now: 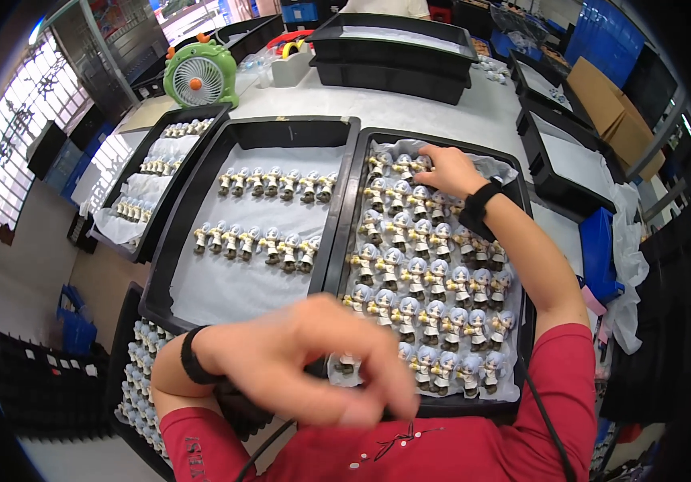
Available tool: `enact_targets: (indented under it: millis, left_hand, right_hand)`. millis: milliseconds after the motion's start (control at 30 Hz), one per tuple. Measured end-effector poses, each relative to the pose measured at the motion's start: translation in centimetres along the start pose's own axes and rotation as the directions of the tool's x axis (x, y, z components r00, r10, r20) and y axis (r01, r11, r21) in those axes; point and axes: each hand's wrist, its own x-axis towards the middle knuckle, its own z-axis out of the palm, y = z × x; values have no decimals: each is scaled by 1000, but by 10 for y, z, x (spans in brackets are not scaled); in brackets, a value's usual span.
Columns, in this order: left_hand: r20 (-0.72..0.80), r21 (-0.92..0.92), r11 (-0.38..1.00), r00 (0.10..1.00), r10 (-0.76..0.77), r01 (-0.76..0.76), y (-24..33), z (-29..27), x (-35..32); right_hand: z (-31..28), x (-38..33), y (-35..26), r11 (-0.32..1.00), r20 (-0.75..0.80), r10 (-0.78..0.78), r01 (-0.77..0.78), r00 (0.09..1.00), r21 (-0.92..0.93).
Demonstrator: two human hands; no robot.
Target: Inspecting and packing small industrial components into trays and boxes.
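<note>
Left grip (305,361), lettered red sleeve (210,438)

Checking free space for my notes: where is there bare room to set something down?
Bare paper in the middle tray, below its lower figurine row; tabletop beyond that tray, between green fan and stacked black trays. Crowded: the right tray, packed with figurines.

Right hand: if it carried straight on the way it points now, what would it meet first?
The right hand would most likely meet a pale-haired figurine in the far row, right in front of it; depth is unclear, so it might pass above.
</note>
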Motion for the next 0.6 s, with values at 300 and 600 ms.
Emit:
enact_targets:
  millis: [300,600]
  left_hand:
    - [-531,-297,950,810,-249,97,-73,-47,31]
    - [-661,-450,885,710,-242,-118,-103,-65,20]
  right_hand:
    - [-8,11,10,992,-43,-41,45,998,114]
    - [-44,-72,-87,693,-122,-285,292,951,659]
